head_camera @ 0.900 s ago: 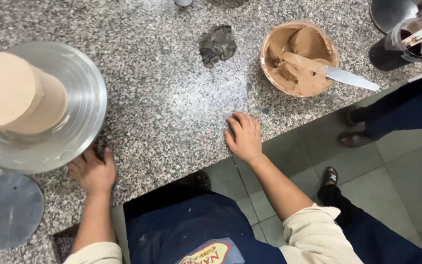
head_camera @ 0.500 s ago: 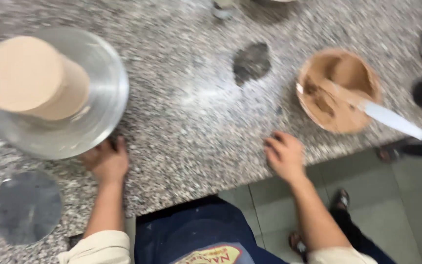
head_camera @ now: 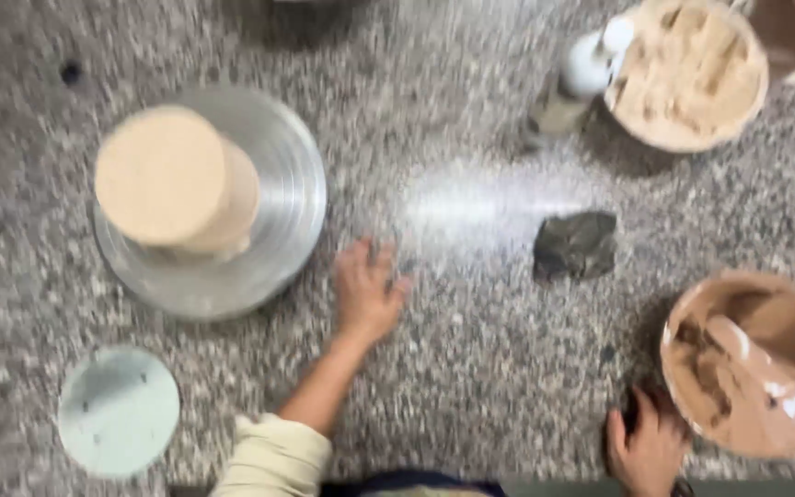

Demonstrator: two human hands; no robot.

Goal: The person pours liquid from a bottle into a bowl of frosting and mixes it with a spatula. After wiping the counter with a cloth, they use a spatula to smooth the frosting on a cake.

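My left hand [head_camera: 367,294] lies flat on the speckled granite counter [head_camera: 471,368], fingers spread, just right of a round silver turntable [head_camera: 269,239]. A tall tan cake [head_camera: 172,179] stands on that turntable. My right hand [head_camera: 644,449] rests at the counter's near edge, fingers curled against the left side of a bowl of brown frosting [head_camera: 747,359]. A white-handled spatula [head_camera: 789,391] lies in that bowl. Neither hand holds anything. The frame is blurred.
A second bowl of lighter tan cream [head_camera: 687,74] sits at the far right, with a white bottle [head_camera: 577,78] beside it. A dark crumpled lump [head_camera: 575,245] lies mid-counter. A pale green round disc [head_camera: 119,410] lies near left.
The view has swung forward over the counter, bringing the tan bowl and bottle into sight. My left hand slid from the turntable's near rim to its right side. My right hand moved toward the brown bowl.
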